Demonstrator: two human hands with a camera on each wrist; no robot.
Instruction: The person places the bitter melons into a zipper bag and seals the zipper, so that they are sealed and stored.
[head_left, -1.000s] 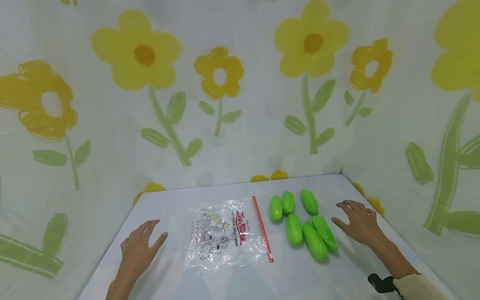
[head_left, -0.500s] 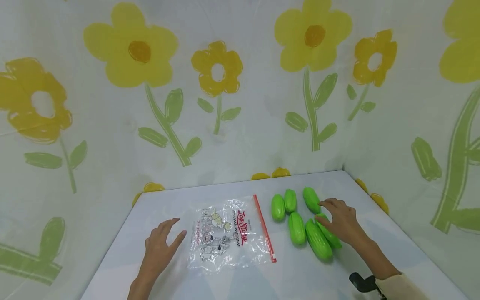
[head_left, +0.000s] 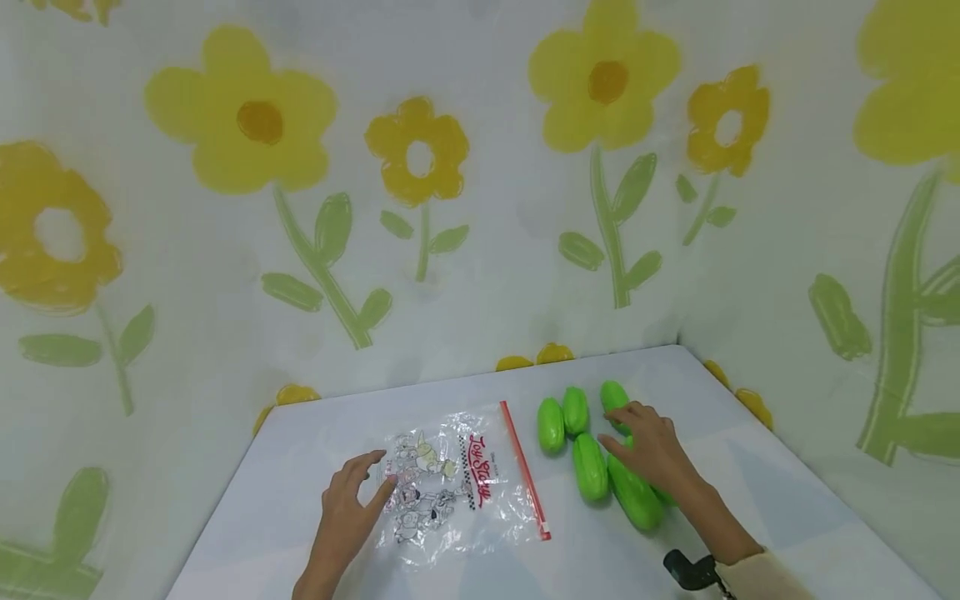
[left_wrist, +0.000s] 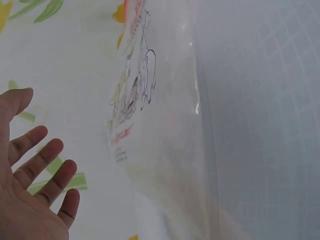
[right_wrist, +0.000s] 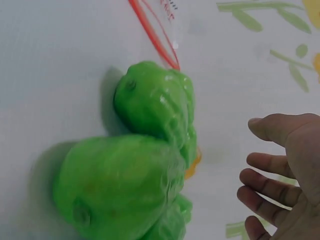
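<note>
A clear zip bag (head_left: pixel 510 504) with a red slider strip and cartoon print lies flat on the table. My left hand (head_left: pixel 348 512) hovers at its left edge, fingers spread and holding nothing. In the left wrist view that hand (left_wrist: pixel 35 185) is apart from the bag (left_wrist: pixel 170 115). Several bright green, ridged, cucumber-like vegetables (head_left: pixel 590 468) lie right of the bag. My right hand (head_left: pixel 651 446) is over the right-hand ones, partly hiding them. The right wrist view has this hand (right_wrist: pixel 280 175) with relaxed fingers, apart from the nearest vegetable (right_wrist: pixel 120 185).
The white table (head_left: pixel 300 450) reaches back to a hanging cloth (head_left: pixel 487 308) with yellow flowers, which also encloses both sides. A black device (head_left: pixel 690 571) sits at the right wrist, beside a light sleeve (head_left: pixel 761 577).
My left hand has moved right to the bag's edge. My right hand has moved left from beside the vegetables to over them. Bag and vegetables stay in place.
</note>
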